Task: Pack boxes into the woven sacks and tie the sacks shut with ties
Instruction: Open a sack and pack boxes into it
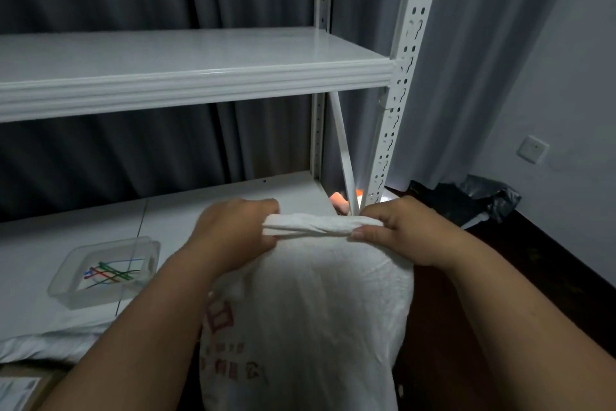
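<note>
A full white woven sack (pixel 310 317) with red print stands upright in front of me, its contents hidden. Its mouth (pixel 310 225) is gathered and folded flat into a horizontal band. My left hand (pixel 233 227) pinches the left end of that band. My right hand (pixel 396 230) pinches the right end, thumb on top. A clear plastic tray (pixel 66 294) on the lower shelf at the left holds several coloured ties (pixel 110 272). A cardboard box (pixel 20 390) shows at the bottom left corner.
A white metal rack stands ahead: an upper shelf (pixel 186 77), a lower shelf (pixel 66 234) and a slotted post (pixel 400 94). Grey curtains hang behind. A black plastic bag (pixel 476 200) lies on the dark floor at right. Another white sack (pixel 43 340) lies flat at left.
</note>
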